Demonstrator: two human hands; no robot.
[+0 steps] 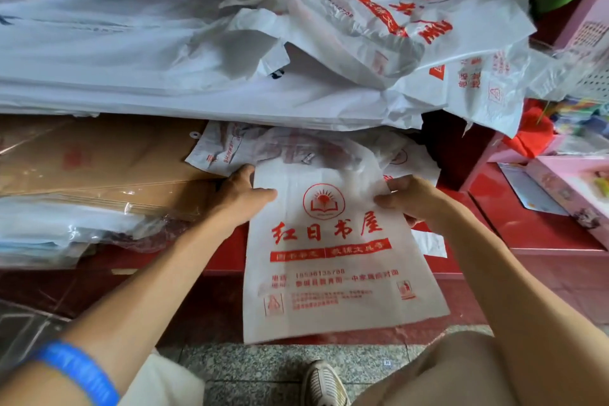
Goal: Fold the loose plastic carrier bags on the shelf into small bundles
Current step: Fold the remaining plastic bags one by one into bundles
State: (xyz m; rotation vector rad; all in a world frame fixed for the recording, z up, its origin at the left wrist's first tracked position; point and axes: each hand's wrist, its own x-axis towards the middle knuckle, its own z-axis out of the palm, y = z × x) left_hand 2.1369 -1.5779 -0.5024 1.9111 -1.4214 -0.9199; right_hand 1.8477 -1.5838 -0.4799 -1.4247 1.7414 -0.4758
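Left hand [242,196] and right hand [407,196] each pinch top corners of white printed carrier bag [333,260]; bag hangs below grip, over red shelf [527,224] edge. Risk: slick film slipping from grip, folding crooked; loose bag pile [379,26] above grip sliding down.

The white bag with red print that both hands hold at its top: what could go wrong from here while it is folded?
1. The printed bag hangs past the red shelf edge, held only at its upper corners by the left hand and right hand; it may slip or crease unevenly.
2. The loose bag pile above overhangs and could slide down onto the work.
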